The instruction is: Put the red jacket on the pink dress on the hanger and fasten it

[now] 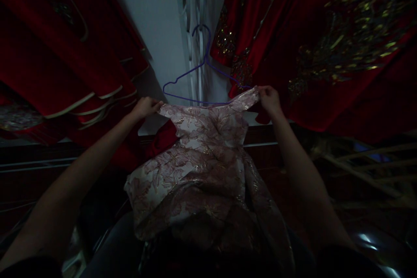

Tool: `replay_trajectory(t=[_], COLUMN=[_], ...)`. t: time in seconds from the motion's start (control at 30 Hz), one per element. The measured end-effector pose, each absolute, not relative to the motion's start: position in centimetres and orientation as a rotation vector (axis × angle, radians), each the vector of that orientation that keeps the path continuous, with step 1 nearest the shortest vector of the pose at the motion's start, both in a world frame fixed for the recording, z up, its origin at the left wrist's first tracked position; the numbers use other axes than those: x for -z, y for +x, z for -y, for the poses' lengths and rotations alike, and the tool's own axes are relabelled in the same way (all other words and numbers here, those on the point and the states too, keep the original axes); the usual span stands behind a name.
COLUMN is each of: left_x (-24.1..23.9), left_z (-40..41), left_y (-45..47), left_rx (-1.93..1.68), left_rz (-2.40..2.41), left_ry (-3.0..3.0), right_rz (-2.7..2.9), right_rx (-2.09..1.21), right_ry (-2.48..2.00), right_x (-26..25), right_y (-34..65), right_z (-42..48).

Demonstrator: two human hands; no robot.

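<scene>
A pale pink floral dress [208, 139] with a metallic sheen is stretched out between my two hands. My left hand [148, 107] pinches its top edge at the left corner. At the opposite corner, my right hand [269, 99] grips the raised end of the same edge. Just behind the dress's top, a purple hanger [185, 74] hangs by its hook; its lower bar runs along the neckline, and its right end passes behind the fabric. The dress's skirt falls in folds toward my lap, where it darkens and is hard to make out.
Red garments with gold trim [81, 65] hang on the left, and red cloth with gold sequins [355, 34] hangs on the right. Between them stands a pale cabinet [156, 13]. A slatted wooden frame [368, 160] is at the lower right. The light is dim.
</scene>
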State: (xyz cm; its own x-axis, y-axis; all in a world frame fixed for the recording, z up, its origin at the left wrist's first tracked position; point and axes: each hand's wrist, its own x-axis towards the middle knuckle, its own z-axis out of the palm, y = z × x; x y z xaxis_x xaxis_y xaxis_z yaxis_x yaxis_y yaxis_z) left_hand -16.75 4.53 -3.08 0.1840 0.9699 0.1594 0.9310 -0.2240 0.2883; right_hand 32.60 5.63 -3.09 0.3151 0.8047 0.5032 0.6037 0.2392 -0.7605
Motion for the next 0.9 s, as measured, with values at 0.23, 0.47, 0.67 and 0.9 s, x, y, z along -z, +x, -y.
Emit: replay_trajectory(t=[0.23, 0.47, 0.67, 0.9], left_x=[2.9, 1.5, 5.2, 2.7], left_z=[-1.3, -2.2, -0.3, 5.7], left_y=[-11.2, -0.9, 1.0, -0.9], left_rx=[-0.327, -0.778, -0.501, -0.543], left_rz=[-1.247, -0.900, -1.186, -1.169], left_ry=[2.523, 2.831, 2.995, 3.034], right_rz=[1.399, 1.855, 1.595, 1.052], right_rx=[-0.371, -0.137, -0.060, -0.021], right_ry=[-1.482, -1.242, -1.243, -1.451], right_x=[9.1, 7.0, 6.7, 7.3], right_y=[32.5, 28.9, 29.4, 32.6], right_z=[-3.1, -0.8, -1.4, -3.1])
